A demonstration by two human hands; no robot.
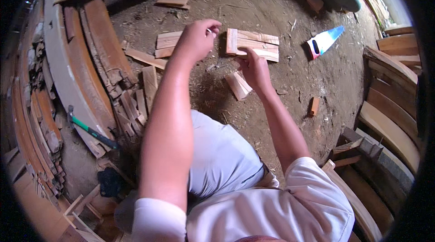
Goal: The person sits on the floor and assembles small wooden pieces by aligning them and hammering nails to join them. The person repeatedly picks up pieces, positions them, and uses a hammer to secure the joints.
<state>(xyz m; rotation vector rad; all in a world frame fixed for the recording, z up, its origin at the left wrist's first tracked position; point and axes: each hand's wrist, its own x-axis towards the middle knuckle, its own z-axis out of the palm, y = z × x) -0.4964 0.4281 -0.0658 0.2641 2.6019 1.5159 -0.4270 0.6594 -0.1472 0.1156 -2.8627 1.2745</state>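
A small panel of pale wooden slats (265, 45) lies on the dirt ground ahead of me, with a short crosspiece (232, 41) over its left end. My right hand (254, 67) grips the panel's near edge by the crosspiece, fingers bent. To the left, my left hand (199, 36) hovers with curled fingers. A small whitish spot shows at them; whether it is a held thing or a ring I cannot make out. Partly behind the left wrist lie more short boards (167, 40). A short wood block (238, 85) rests just below the right hand.
A handsaw (326, 41) with a blue and white blade lies at the right. Nearer is a small orange-brown block (314, 106). Long planks (86, 70) are stacked at the left, with a green-handled hammer (93, 131) on them. Curved timber (392, 106) is piled at the right.
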